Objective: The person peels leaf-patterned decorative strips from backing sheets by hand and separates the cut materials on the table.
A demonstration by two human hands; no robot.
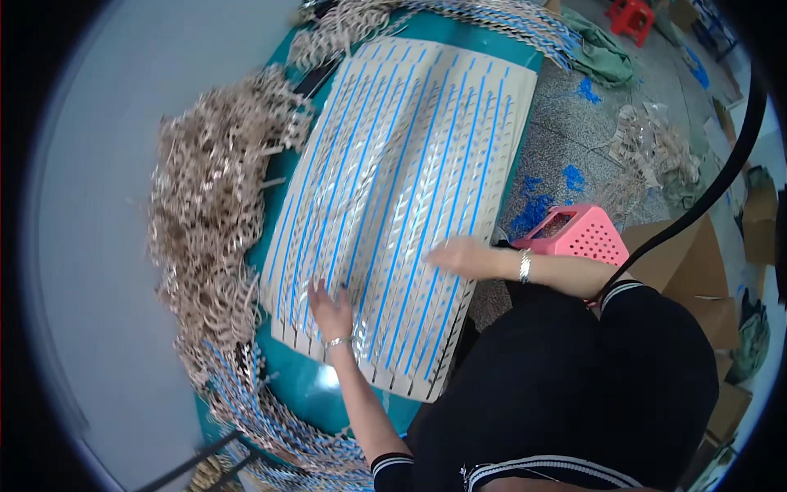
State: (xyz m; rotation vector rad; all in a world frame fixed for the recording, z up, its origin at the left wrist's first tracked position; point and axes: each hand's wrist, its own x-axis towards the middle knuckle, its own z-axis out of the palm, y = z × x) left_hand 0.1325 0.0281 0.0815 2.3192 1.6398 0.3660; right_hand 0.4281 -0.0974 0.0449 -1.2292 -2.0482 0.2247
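Both hands press flat, fingers apart, on the slotted board (410, 189) covering the teal counter (307, 385): left hand (328, 312) at seven o'clock, right hand (459, 256) at four. Pressing unevenly could tear its blue-striped strips or slide it off the edge.

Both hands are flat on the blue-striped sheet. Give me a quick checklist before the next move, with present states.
1. Left hand flat on the die-cut cardboard sheet: ok.
2. Right hand on the sheet's right part: ok.
3. Sheet fully on the teal table: not ok, its near right corner overhangs.
4. Scrap strip pile off the sheet: not ok, it touches the left edge.
5. Pink perforated basket within reach: cannot tell.
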